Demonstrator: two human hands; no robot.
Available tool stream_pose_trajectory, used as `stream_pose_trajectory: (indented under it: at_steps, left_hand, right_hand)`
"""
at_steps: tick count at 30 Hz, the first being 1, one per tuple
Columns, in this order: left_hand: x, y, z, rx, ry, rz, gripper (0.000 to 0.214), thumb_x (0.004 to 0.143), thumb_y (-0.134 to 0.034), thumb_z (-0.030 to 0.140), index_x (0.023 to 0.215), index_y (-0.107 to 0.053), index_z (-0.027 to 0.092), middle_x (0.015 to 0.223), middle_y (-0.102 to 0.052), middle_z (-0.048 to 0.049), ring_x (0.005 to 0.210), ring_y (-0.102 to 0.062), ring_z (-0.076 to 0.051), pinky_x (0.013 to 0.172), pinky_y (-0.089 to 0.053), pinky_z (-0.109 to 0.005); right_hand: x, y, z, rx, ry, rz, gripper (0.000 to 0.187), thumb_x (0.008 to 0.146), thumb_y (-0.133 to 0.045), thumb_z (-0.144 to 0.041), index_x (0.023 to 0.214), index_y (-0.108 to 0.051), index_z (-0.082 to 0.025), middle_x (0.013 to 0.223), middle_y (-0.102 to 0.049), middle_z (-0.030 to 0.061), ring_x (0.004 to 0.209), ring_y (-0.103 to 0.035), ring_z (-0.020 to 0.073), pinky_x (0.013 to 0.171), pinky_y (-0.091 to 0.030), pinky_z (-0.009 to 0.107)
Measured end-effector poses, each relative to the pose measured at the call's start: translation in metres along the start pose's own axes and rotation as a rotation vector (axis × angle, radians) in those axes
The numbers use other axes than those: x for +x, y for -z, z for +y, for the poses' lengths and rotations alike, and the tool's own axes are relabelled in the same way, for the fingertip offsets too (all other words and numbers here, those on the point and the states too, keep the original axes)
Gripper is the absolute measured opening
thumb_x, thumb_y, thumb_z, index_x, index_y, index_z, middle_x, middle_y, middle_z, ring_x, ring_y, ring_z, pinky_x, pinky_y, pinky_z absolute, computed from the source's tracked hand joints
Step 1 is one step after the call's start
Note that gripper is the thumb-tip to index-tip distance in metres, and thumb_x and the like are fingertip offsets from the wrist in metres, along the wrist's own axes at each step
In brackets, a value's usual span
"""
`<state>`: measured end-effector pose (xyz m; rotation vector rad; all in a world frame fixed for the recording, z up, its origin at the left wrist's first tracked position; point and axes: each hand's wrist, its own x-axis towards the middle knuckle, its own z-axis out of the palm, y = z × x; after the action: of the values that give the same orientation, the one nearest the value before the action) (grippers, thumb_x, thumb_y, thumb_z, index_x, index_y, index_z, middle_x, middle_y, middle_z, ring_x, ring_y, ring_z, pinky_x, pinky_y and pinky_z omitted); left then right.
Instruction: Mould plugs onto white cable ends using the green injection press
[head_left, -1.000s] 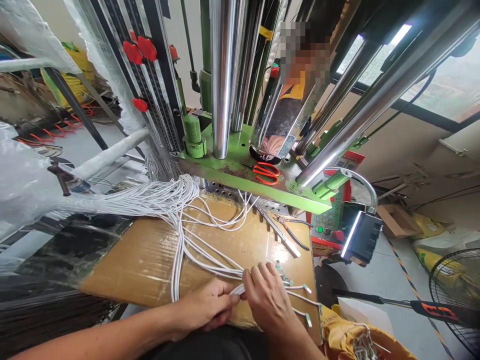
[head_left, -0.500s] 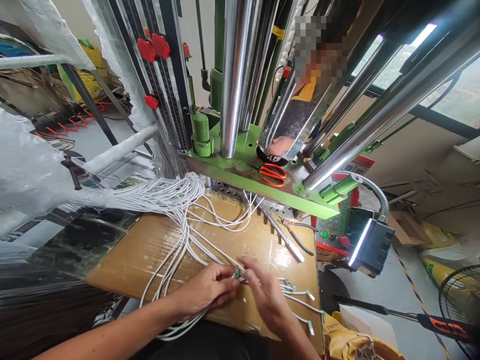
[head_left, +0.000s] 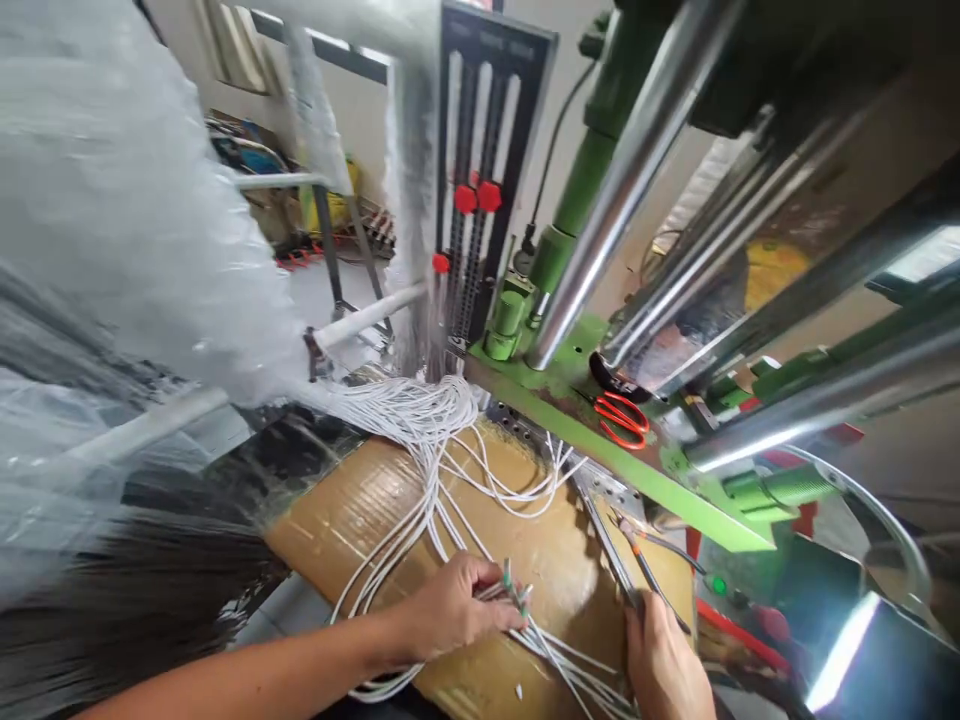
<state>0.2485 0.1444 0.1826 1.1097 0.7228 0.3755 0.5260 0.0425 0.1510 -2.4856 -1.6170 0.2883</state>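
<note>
My left hand (head_left: pixel 459 608) is closed around a few white cables, whose teal-and-white connector ends (head_left: pixel 514 590) stick out past the fingertips. The thumb and index finger press them together over the cardboard. My right hand (head_left: pixel 666 660) is at the right side of the cardboard, its fingers closed on the near end of a long metal bar (head_left: pixel 606 538). Pliers (head_left: pixel 646 562) with dark handles lie just beside that bar, close to the right fingers. More white cables (head_left: pixel 574 660) run from under the left hand toward the right wrist.
A cardboard sheet (head_left: pixel 540 530) covers the work surface. A thick bundle of white cables (head_left: pixel 420 415) comes in from the left. Behind stands a green press plate (head_left: pixel 555 400) with steel columns and red-handled scissors (head_left: pixel 621 418) on it. A lit lamp (head_left: pixel 844 650) is at right.
My view has turned left. My right hand has left the connectors beside my left hand and moved right onto the metal bar. My left hand keeps hold of the cables.
</note>
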Motion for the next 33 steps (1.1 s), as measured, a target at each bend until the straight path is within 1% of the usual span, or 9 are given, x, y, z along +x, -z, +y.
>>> stream_pose_trajectory:
  at_steps: [2, 5, 7, 9, 12, 14, 20, 28, 33]
  left_hand:
    - [0.0, 0.004, -0.001, 0.195, -0.1, 0.043, 0.025, 0.075, -0.067, 0.037, 0.071, -0.066, 0.012, 0.066, -0.061, 0.0004, 0.064, -0.051, -0.012, 0.059, -0.036, -0.021]
    - [0.001, 0.005, -0.005, 0.469, -0.281, -0.009, 0.02, 0.082, -0.058, 0.028, 0.069, -0.065, 0.013, 0.066, -0.063, -0.0005, 0.065, -0.054, -0.013, 0.062, -0.04, -0.021]
    - [0.002, 0.003, -0.009, 0.605, -0.439, -0.099, 0.016, 0.083, -0.054, 0.019, 0.073, -0.065, 0.015, 0.071, -0.066, -0.0023, 0.068, -0.057, -0.014, 0.065, -0.043, -0.021]
    - [0.005, -0.001, -0.014, 0.701, -0.594, -0.187, 0.017, 0.084, -0.049, 0.013, 0.081, -0.065, 0.016, 0.078, -0.068, -0.0048, 0.074, -0.061, -0.015, 0.071, -0.045, -0.022]
    - [0.011, -0.007, -0.02, 0.787, -0.732, -0.261, 0.022, 0.087, -0.045, 0.009, 0.092, -0.064, 0.017, 0.085, -0.07, -0.007, 0.081, -0.064, -0.017, 0.077, -0.048, -0.023]
    - [0.014, -0.01, -0.022, 0.817, -0.763, -0.277, 0.023, 0.088, -0.043, 0.009, 0.095, -0.064, 0.017, 0.085, -0.07, -0.0068, 0.082, -0.066, -0.016, 0.078, -0.049, -0.023]
    - [0.021, -0.018, -0.022, 0.875, -0.813, -0.278, 0.024, 0.09, -0.042, 0.01, 0.098, -0.063, 0.018, 0.09, -0.072, -0.0061, 0.085, -0.068, -0.016, 0.079, -0.051, -0.023]
    - [0.02, -0.02, -0.025, 0.923, -0.869, -0.232, 0.028, 0.088, -0.044, 0.006, 0.107, -0.062, 0.017, 0.1, -0.074, -0.0057, 0.089, -0.07, -0.018, 0.081, -0.052, -0.025]
    - [0.024, -0.028, -0.031, 0.837, -0.755, -0.154, 0.022, 0.09, -0.043, 0.009, 0.087, -0.064, 0.016, 0.08, -0.072, -0.0043, 0.072, -0.068, -0.015, 0.068, -0.052, -0.021]
  right_hand:
    - [-0.008, -0.007, 0.004, 0.14, -0.065, -0.033, 0.039, 0.088, -0.037, -0.044, 0.108, -0.06, -0.02, 0.089, -0.072, 0.0124, 0.081, -0.07, 0.0302, 0.067, -0.051, 0.036]
    - [-0.028, -0.013, -0.007, 0.447, -0.082, -0.07, 0.049, 0.08, -0.05, -0.052, 0.113, -0.063, -0.018, 0.104, -0.072, 0.0149, 0.098, -0.068, 0.0327, 0.076, -0.053, 0.035]
    - [-0.045, -0.016, -0.025, 0.569, -0.105, -0.095, 0.048, 0.079, -0.056, -0.052, 0.112, -0.066, -0.02, 0.106, -0.073, 0.0122, 0.106, -0.065, 0.0313, 0.082, -0.053, 0.033]
    - [-0.058, -0.02, -0.048, 0.633, -0.15, -0.069, 0.048, 0.081, -0.056, -0.049, 0.119, -0.064, -0.021, 0.11, -0.072, 0.0091, 0.112, -0.062, 0.0296, 0.09, -0.051, 0.034]
    - [-0.066, -0.022, -0.075, 0.81, -0.173, 0.013, 0.052, 0.086, -0.054, -0.042, 0.133, -0.056, -0.019, 0.129, -0.063, 0.0096, 0.128, -0.049, 0.028, 0.108, -0.039, 0.041]
    - [-0.066, -0.022, -0.084, 0.904, -0.163, 0.004, 0.053, 0.087, -0.053, -0.035, 0.138, -0.051, -0.021, 0.138, -0.056, 0.0083, 0.134, -0.043, 0.0262, 0.113, -0.032, 0.043]
    - [-0.064, -0.016, -0.087, 0.983, -0.135, -0.045, 0.057, 0.088, -0.047, -0.021, 0.145, -0.04, -0.023, 0.146, -0.048, 0.0049, 0.136, -0.04, 0.0217, 0.116, -0.027, 0.041]
    - [-0.065, -0.016, -0.092, 0.992, -0.128, -0.035, 0.058, 0.089, -0.044, -0.021, 0.146, -0.037, -0.021, 0.143, -0.051, 0.007, 0.132, -0.046, 0.0229, 0.114, -0.029, 0.043]
    - [-0.067, -0.019, -0.092, 0.971, -0.112, -0.005, 0.06, 0.086, -0.047, -0.017, 0.146, -0.039, -0.021, 0.144, -0.05, 0.0064, 0.135, -0.042, 0.0223, 0.116, -0.027, 0.039]
